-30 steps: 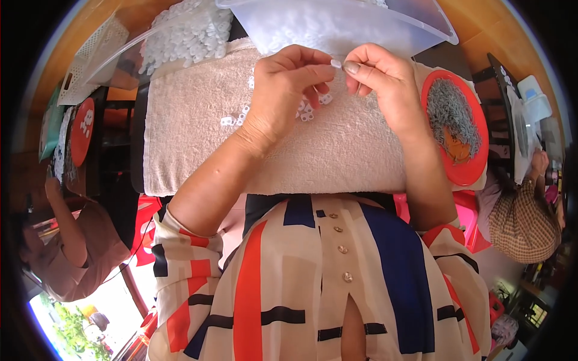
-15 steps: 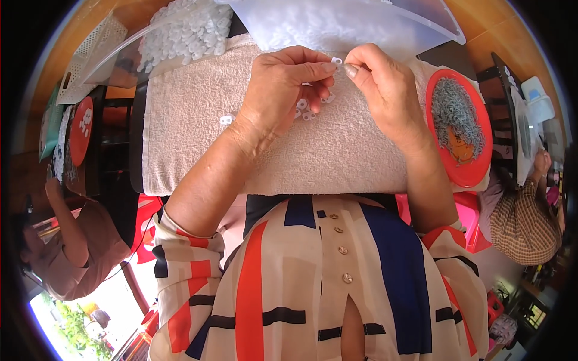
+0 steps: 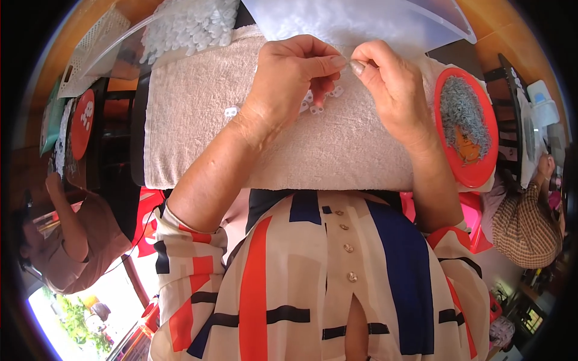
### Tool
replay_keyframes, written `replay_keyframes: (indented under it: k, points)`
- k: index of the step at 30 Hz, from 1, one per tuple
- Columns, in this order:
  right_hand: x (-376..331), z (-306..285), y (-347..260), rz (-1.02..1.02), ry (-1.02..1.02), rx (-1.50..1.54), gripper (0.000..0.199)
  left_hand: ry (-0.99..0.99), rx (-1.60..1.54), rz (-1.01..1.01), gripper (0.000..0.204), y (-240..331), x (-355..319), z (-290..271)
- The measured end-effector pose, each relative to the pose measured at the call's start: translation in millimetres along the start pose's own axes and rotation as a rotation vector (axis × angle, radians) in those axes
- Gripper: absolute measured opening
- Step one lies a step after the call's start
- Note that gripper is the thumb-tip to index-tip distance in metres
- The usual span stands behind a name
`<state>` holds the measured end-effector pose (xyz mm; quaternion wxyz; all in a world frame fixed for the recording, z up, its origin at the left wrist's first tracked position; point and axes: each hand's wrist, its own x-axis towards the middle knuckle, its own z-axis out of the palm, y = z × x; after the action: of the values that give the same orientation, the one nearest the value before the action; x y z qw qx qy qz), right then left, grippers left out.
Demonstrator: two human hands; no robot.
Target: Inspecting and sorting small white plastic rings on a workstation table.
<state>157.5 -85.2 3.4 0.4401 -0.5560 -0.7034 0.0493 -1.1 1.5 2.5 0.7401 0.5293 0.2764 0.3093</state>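
Note:
My left hand (image 3: 301,69) is closed in a pinch above the towel (image 3: 198,144), thumb on forefinger. The small white plastic piece seen at its thumb tip a moment before is now hidden by the fingers. Close by on the right, my right hand (image 3: 388,84) also pinches, its fingertips almost touching the left thumb; whatever it holds is too small to make out. Beneath the left fingers lie several loose white plastic pieces (image 3: 316,110) with holes. Another white piece (image 3: 230,112) rests alone beside my left wrist.
At right stands a red oval basin (image 3: 438,114) with many small grey pieces (image 3: 463,102). A translucent tub (image 3: 361,24) is at the far edge; a heap of white pieces (image 3: 189,30) fills a clear container at far left. Other people sit at both sides.
Both hands have drawn closer together at the fingertips, and the white piece between them has gone out of sight. The whole view has shifted slightly.

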Motion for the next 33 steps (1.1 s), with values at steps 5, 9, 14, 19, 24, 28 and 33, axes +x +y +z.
replay_keyframes:
  k: [5, 9, 14, 19, 24, 28, 33]
  points:
    - [-1.0, 9.2, -2.5, 0.004, 0.031, 0.039, 0.003, 0.04, -0.011, 0.027, 0.008, -1.6, -2.1, 2.7]
    - [-3.0, 16.5, 1.6, 0.005, 0.081, 0.092, 0.003, 0.078, -0.017, 0.063, 0.008, -4.3, -1.9, 5.3]
    - [4.0, 19.1, -6.4, 0.164, 0.166, 0.245, 0.008, 0.14, -0.039, 0.164, 0.009, 4.6, 1.6, -3.5]
    - [0.3, 12.9, 12.2, 0.183, 0.11, 0.025, 0.006, 0.35, -0.231, 0.196, 0.004, 13.0, 19.2, -36.6]
    - [4.5, 18.6, 0.5, 0.032, 0.023, -0.219, 0.01, 0.358, -0.33, 0.128, 0.006, 12.8, 21.5, -47.2]
    - [14.6, 23.0, -14.2, -0.066, -0.116, -0.371, 0.011, 0.32, -0.338, 0.132, 0.007, 14.2, 17.5, -44.9]
    - [19.3, 40.4, -11.8, -0.152, -0.224, -0.624, 0.01, 0.314, -0.291, 0.124, 0.01, 16.4, 12.2, -30.6]
